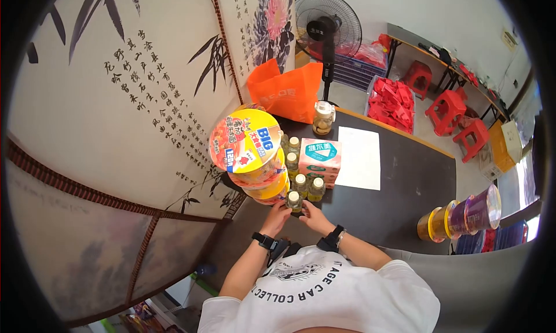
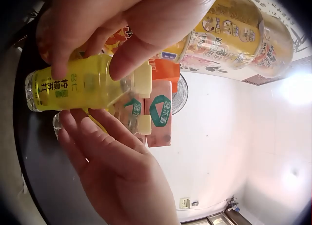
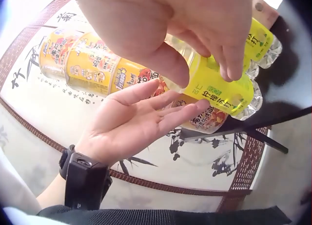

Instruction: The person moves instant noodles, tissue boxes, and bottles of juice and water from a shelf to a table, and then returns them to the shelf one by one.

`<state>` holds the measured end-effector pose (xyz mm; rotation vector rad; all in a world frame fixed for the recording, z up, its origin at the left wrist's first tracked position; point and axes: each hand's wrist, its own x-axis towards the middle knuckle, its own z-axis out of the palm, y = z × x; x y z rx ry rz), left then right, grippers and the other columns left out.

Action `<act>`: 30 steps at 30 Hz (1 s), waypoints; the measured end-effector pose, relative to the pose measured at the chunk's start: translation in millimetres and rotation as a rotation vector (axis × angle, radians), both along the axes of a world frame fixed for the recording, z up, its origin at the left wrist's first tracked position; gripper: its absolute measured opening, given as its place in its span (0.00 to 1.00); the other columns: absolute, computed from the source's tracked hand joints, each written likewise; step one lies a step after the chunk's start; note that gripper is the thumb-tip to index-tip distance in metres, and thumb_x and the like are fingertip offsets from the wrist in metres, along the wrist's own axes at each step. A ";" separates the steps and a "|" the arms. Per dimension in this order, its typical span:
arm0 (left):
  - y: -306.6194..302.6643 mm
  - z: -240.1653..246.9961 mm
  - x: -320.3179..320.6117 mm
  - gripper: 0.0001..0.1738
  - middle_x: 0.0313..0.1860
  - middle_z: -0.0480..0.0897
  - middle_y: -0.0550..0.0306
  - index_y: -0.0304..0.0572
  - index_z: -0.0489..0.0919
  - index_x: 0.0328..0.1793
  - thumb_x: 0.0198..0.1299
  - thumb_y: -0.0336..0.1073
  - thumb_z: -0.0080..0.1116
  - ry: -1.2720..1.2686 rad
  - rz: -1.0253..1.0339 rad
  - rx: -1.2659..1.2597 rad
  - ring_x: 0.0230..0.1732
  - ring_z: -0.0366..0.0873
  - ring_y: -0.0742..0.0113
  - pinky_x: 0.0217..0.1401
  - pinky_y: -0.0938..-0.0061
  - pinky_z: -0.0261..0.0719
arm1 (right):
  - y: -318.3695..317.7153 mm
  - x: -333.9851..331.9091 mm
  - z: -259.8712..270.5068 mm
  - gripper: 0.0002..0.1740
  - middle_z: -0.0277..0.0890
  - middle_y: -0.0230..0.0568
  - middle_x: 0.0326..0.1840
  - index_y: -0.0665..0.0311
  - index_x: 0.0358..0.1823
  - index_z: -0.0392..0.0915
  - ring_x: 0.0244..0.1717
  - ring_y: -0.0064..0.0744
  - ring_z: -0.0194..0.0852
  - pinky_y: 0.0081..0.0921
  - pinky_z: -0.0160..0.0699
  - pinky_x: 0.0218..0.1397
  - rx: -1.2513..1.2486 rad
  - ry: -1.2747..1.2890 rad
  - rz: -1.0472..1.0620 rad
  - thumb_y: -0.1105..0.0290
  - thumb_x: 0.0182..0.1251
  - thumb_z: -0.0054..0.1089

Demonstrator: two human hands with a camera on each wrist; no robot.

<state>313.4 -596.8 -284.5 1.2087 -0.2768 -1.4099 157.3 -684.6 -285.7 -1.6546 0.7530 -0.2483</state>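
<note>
In the head view, a lemon soda bottle [image 1: 294, 203] with a cream cap stands at the near table edge, between my two hands. Its yellow label [image 2: 73, 86] shows in the left wrist view. My left hand [image 1: 278, 218] is at the bottle's left side; its fingers look straight and its palm [image 3: 124, 125] faces the bottle in the right wrist view. On the other side is my right hand [image 1: 316, 219], fingers loosely extended, fingertips [image 2: 88, 125] right at the bottle. More such bottles [image 1: 300, 184] stand just behind it.
Stacked instant-noodle tubs [image 1: 246, 139] rise left of the bottles. A pink box [image 1: 322, 165], a white sheet [image 1: 360, 162], a lidded jar [image 1: 323, 123] and an orange bag [image 1: 289, 92] lie beyond. More tubs [image 1: 466, 214] are at the table's right end; a folding screen [image 1: 116, 130] borders the left.
</note>
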 end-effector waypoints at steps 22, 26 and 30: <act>170.7 30.8 -37.2 0.18 0.53 0.77 0.55 0.37 0.72 0.59 0.63 0.34 0.53 -0.206 0.514 0.152 0.47 0.78 0.71 0.50 0.78 0.75 | 33.3 -27.7 -1.9 0.27 0.76 0.51 0.53 0.72 0.57 0.70 0.54 0.40 0.75 0.29 0.73 0.56 0.077 0.195 0.573 0.61 0.62 0.60; 227.8 47.2 -65.3 0.19 0.54 0.77 0.55 0.37 0.72 0.59 0.64 0.34 0.53 -0.184 0.709 0.134 0.49 0.77 0.71 0.51 0.79 0.74 | 67.0 4.5 2.2 0.24 0.77 0.50 0.51 0.72 0.54 0.73 0.51 0.39 0.76 0.29 0.73 0.55 0.039 0.160 0.763 0.63 0.61 0.60; 279.8 65.6 -88.0 0.20 0.53 0.77 0.54 0.38 0.73 0.59 0.62 0.35 0.56 -0.313 0.908 0.170 0.51 0.76 0.70 0.53 0.79 0.73 | 114.5 41.8 19.6 0.24 0.77 0.47 0.50 0.72 0.55 0.72 0.50 0.35 0.76 0.26 0.74 0.54 0.006 0.139 0.997 0.64 0.62 0.61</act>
